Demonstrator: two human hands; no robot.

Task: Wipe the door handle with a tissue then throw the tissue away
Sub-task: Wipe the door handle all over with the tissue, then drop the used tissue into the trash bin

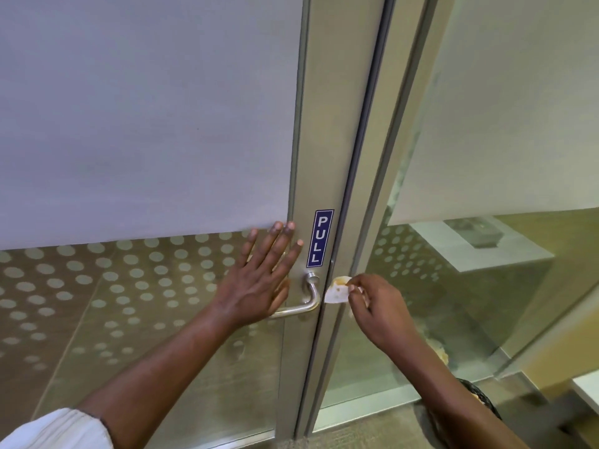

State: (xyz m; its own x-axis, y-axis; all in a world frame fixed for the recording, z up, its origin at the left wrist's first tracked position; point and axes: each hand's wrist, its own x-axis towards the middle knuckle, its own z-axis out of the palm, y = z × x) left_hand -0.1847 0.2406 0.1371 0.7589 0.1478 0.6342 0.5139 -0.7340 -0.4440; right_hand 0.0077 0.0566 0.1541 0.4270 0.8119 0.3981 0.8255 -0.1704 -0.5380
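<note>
Two right hand (377,306) fingertips pinch the tissue (337,290) beside the handle (308,303); left hand (259,280) splayed flat.

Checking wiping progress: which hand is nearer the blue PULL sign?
Left. The left hand spreads flat just left of the blue PULL sign; the right hand pinches a stained white tissue lower right.

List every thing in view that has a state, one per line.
door: shut against its frame
door handle: lever level, not pressed
left hand: open, flat on the door
right hand: pinching the tissue
tissue: stained, held beside the handle
bin: mostly hidden
</note>
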